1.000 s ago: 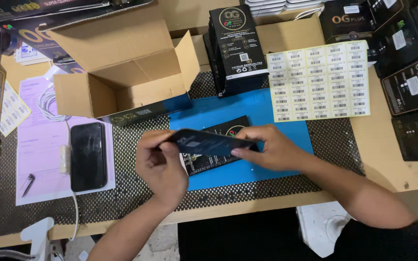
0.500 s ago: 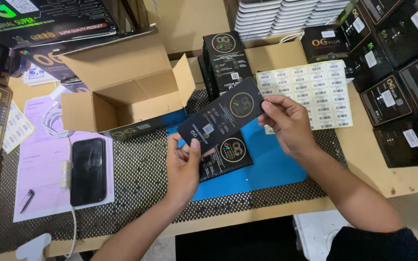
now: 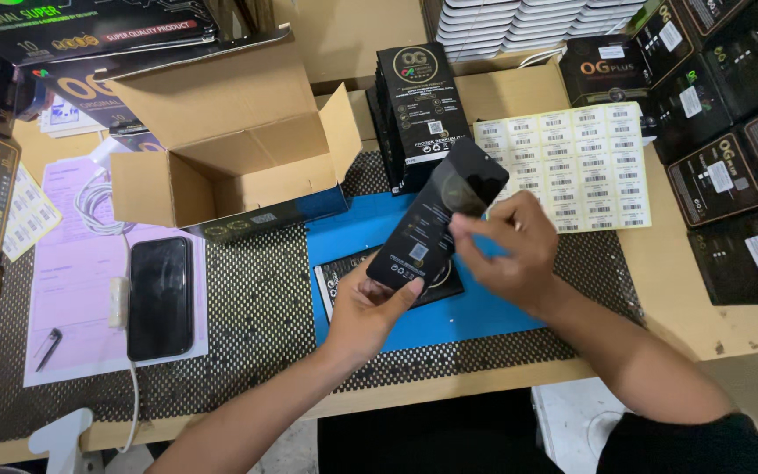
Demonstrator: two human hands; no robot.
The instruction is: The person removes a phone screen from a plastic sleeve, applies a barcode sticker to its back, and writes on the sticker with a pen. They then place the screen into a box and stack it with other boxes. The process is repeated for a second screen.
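Wooden workbench [image 3: 677, 298], black perforated mat [image 3: 256, 333], blue mat [image 3: 475, 316], pale floor [image 3: 572, 421] below, even light

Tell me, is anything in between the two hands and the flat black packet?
Nothing visible is. The left hand grips the lower end of the flat black rectangular packet directly, and the right hand touches its side near the middle. The packet is held up over the blue mat.

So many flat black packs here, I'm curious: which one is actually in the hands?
The slim black pack tilted above the blue mat, gripped by left hand and right hand; others lie flat or stand stacked.
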